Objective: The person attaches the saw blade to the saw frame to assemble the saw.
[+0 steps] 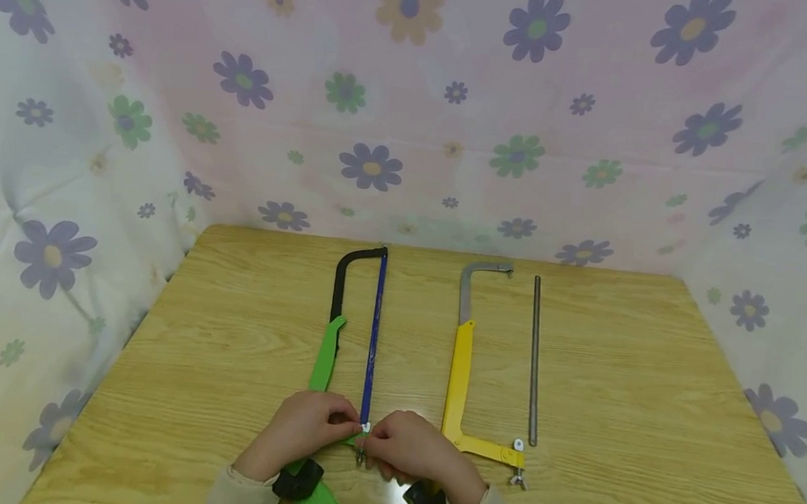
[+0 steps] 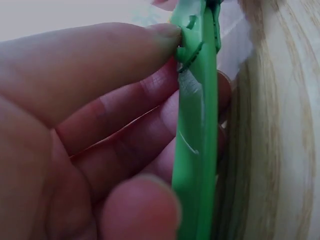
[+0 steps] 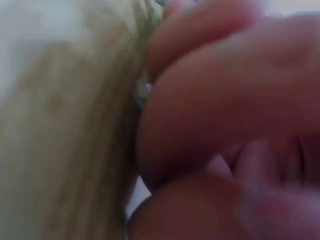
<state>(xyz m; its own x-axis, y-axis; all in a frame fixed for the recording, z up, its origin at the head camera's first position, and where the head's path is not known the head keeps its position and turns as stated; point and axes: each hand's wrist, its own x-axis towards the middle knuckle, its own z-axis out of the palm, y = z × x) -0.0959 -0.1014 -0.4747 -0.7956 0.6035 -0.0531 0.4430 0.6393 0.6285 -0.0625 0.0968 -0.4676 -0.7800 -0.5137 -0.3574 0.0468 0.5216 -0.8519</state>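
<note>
A hacksaw with a green and black frame (image 1: 325, 354) and a blue blade (image 1: 374, 342) lies lengthwise on the table. My left hand (image 1: 308, 426) grips the green front arm of its frame. In the left wrist view the thumb (image 2: 135, 50) presses one side of the green arm (image 2: 192, 135), fingers behind it. My right hand (image 1: 410, 443) has its fingers curled, their tips pinching at the near blade end by the wing nut (image 1: 361, 457). Fingers (image 3: 215, 100) fill the right wrist view, hiding most of the fitting. The green handle (image 1: 324, 503) extends below my left wrist.
To the right lies a second hacksaw with a yellow frame (image 1: 458, 377), without a blade, its wing nut (image 1: 518, 480) near my right forearm. Beside it is a loose grey blade (image 1: 535, 362). Flowered cloth (image 1: 417, 116) walls the wooden table (image 1: 641, 417) at the back and sides.
</note>
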